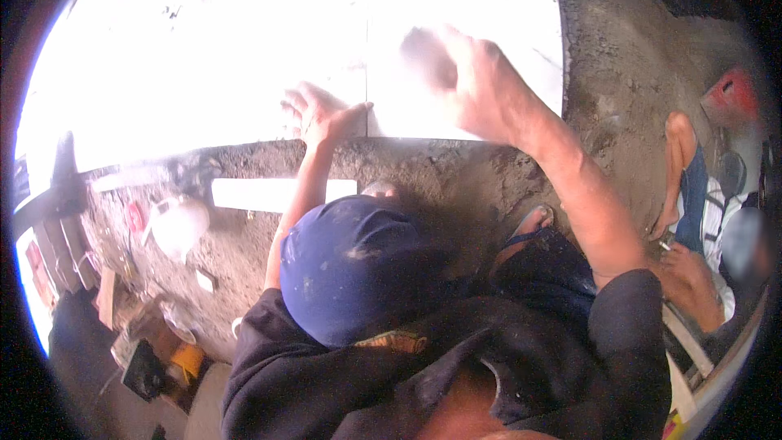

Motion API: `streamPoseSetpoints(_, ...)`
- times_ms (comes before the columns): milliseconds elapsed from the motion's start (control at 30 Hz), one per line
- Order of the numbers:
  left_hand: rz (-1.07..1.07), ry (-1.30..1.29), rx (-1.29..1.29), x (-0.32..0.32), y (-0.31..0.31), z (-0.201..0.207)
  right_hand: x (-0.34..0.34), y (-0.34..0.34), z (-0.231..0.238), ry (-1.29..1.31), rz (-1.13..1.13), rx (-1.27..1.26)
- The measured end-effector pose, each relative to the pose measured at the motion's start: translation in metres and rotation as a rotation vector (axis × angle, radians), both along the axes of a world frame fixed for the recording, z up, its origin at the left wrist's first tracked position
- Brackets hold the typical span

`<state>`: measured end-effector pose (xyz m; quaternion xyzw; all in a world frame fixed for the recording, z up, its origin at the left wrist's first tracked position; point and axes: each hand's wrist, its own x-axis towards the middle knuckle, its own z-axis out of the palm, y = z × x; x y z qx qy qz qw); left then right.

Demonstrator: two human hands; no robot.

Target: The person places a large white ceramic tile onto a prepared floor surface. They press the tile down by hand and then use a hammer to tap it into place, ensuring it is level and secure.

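Observation:
White floor tiles lie in front of me, a left tile [244, 73] and a right tile [521, 41], with a thin dark joint between them. My left hand [316, 112] rests near the front edge of the left tile, fingers spread, thumb reaching to the joint. Over the right tile, my right hand [481, 73] is closed around a dark rounded block [427, 55]. Motion blurs the block, so its kind is unclear, and I cannot tell whether it touches the tile. Glare washes out much of the tile surface.
Rough grey-brown mortar [607, 114] borders the tiles. A white strip [236, 194] and a white plastic container [179, 228] lie at near left, beyond wood scraps [138, 330]. At right sits another person, bare leg [676, 167] showing, near a red object [731, 96].

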<state>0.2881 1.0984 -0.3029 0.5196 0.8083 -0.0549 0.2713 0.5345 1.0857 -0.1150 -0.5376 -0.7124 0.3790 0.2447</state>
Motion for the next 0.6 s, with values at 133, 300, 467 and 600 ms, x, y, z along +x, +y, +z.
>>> streamPoseSetpoints(133,-0.149,-0.102,0.061,-0.018,0.014,0.003,0.013,-0.038,-0.01,0.017,0.337,-0.2)
streamPoseSetpoints(300,-0.419,-0.025,0.092,-0.017,0.03,-0.017,0.033,-0.137,-0.057,-0.197,0.523,0.164)
streamPoseSetpoints(467,-0.421,-0.007,0.139,-0.031,0.025,-0.031,0.061,-0.226,-0.05,-0.304,0.684,0.134)
streamPoseSetpoints(600,-0.402,-0.001,0.125,-0.024,0.024,-0.02,0.076,-0.263,-0.045,-0.335,0.661,0.067)
